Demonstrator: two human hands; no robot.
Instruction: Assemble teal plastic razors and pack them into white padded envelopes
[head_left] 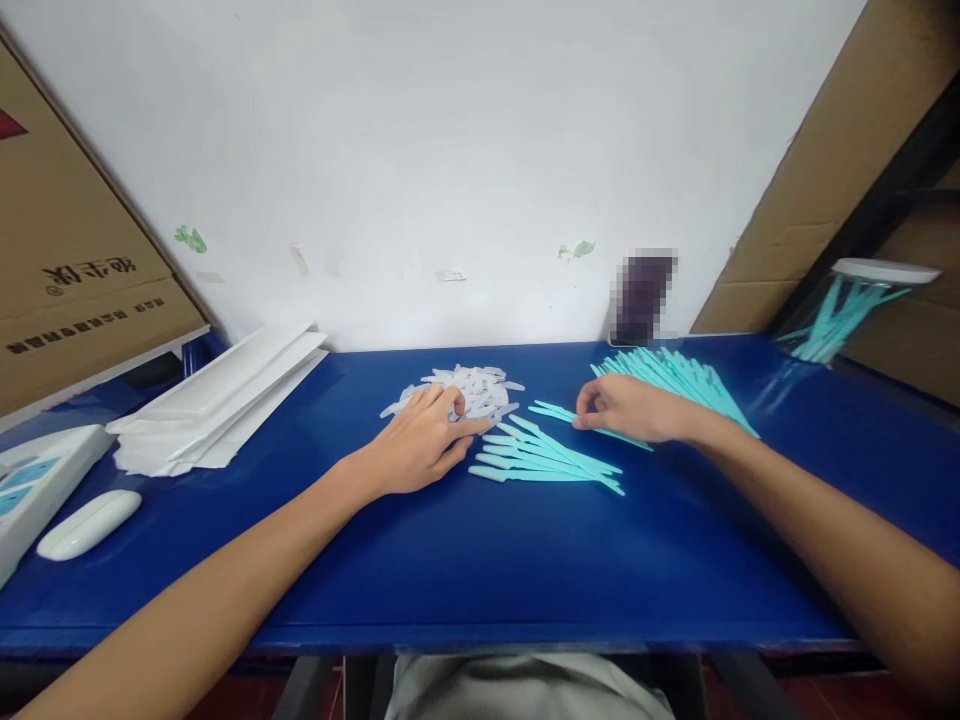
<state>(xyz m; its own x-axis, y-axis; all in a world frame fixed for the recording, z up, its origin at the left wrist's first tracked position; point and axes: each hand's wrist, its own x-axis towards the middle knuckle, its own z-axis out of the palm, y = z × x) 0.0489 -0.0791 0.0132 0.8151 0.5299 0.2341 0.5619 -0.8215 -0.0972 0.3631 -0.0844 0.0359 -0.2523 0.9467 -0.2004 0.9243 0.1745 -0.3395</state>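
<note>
A: Head view: state the condition of each hand.

B: Right hand [637, 408]: thumb and finger pinched on turquoise sticks [553, 411]. Left hand [420, 440]: fingers spread over white pieces [480, 385]; whether it grips one cannot be told.

A: Recommended handling?

B: Pinch lightly; thin sticks likely cling together. Avoid disturbing the fanned row [540, 460], between the hands and nearer the body.

A: Surface and room?

B: Glossy blue counter [450, 570] beneath both hands; white wall [450, 150] beyond them; lidded container [855, 310] well right of the right hand.
</note>
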